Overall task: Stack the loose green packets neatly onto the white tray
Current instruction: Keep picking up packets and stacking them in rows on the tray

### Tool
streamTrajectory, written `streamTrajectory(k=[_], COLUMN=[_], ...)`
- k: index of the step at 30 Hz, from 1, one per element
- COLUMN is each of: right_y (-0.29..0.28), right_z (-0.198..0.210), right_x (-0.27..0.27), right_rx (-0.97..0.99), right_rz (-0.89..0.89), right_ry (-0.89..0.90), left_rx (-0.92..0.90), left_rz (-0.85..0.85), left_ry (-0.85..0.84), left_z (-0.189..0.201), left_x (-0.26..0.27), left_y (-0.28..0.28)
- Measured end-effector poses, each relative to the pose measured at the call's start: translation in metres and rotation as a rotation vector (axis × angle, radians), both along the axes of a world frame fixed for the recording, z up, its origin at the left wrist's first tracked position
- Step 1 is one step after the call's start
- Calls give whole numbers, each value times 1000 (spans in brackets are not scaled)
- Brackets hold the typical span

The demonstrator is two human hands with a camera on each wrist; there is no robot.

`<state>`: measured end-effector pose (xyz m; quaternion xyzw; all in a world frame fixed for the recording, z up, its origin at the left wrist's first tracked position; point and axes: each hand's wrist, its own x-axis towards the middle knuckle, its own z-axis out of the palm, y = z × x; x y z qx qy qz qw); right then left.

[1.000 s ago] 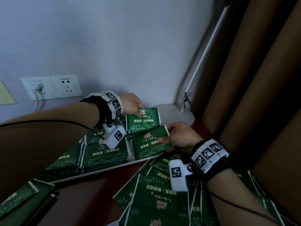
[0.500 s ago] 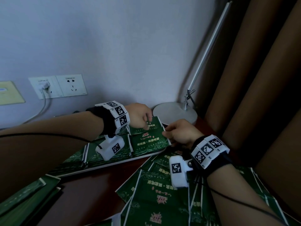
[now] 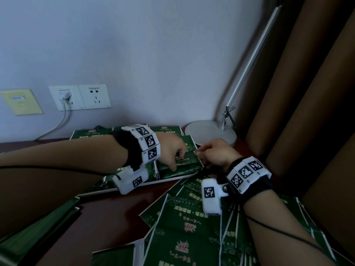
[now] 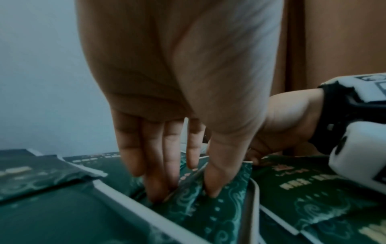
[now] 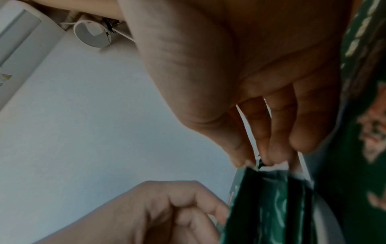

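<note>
Both hands low and close together: left hand (image 3: 171,150) fingers extended downward, right hand (image 3: 217,153) fingertips pinched.

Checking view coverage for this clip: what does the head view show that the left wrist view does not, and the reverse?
Head only: the wall sockets, the lamp base and the loose packets spread on the near table.

Left wrist only: the left hand's fingertips pressing down on the top packet, beside the white tray's rim.

Both: the left hand, the right hand at that packet's edge, and the brown curtain.
</note>
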<state>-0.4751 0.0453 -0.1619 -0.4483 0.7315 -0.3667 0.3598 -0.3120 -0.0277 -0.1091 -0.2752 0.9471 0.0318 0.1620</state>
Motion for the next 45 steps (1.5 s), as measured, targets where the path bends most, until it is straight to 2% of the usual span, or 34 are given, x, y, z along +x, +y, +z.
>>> streamTrajectory(k=[5,12,15,18,24,34,40,45], right_y=[3,6,4,2,2,5,21,37], right_z=[4,7,7,7,8,21,47,65], right_x=[-2,4,8,9,10,5,-9,-24], right_rx=[-25,84,88,175,232,85,10,-76], right_rz=[-7,149,229,362,422,382,394,386], right_ry=[-72,62,203,347,347,478,500,339], left_rx=[-9,33,57,72,151,156,143,101], left_rz=[71,176,196,214,244,261,250,231], left_ry=[53,272,298,326,376,395,398,374], left_z=[5,11,11,11,17,20,21,22], left_x=[7,17,18,18,22,26,28,29], left_y=[-8,-17,-17,-18,-21,-20,-18,-14])
